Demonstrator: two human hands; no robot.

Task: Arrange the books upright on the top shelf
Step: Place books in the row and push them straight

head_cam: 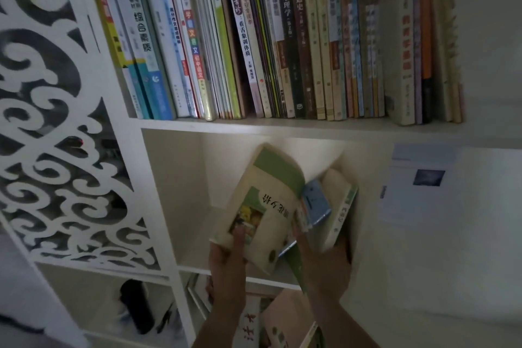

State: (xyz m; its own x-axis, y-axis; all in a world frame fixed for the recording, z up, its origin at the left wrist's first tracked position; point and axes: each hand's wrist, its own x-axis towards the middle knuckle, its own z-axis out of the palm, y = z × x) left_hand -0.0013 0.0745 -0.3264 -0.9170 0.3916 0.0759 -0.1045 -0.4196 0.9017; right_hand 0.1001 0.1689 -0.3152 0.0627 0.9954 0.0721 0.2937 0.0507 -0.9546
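Note:
A long row of upright books (271,37) fills the top shelf (282,125); those at the left lean. In the compartment below, my left hand (228,260) grips the lower corner of a cream and green book (265,206), thumb on its cover. My right hand (324,260) holds a small stack beside it: a blue book (315,203) and a thick white book (339,200). Both hands hold the books tilted, in front of the middle compartment.
A white carved fretwork panel (56,150) stands at the left. Below lie more books (282,325) and a dark object (138,305) in lower compartments. A white wall with a paper sheet (418,186) is at the right. A gap stays on the top shelf right of the row.

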